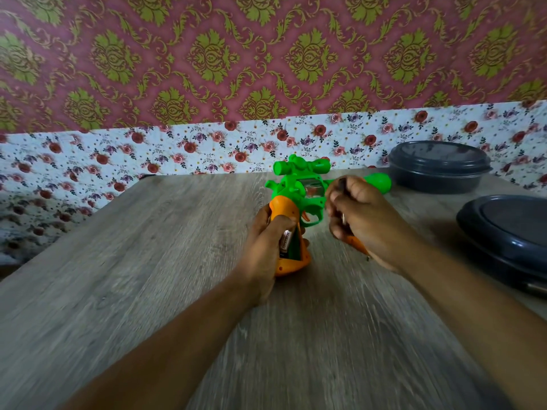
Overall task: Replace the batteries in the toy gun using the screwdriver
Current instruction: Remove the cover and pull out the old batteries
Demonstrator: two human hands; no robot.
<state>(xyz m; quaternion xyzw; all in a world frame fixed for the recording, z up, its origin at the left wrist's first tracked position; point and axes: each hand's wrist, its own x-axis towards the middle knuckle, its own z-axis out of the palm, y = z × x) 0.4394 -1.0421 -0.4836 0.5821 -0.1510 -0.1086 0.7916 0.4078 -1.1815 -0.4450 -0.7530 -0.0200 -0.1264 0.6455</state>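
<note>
One toy gun (299,196); one battery (285,242) shows inside its handle; left hand (263,250) squeezes that handle; right hand (358,220), beside it, curls around something orange.

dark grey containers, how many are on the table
2: a round dark grey plastic container at the far right by the wall, and a dark grey lid-like one nearer, cut off by the right edge.

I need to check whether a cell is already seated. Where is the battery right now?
In the head view, the battery sits in the open compartment of the toy gun's orange grip, just left of centre, under the left hand's thumb.
</note>
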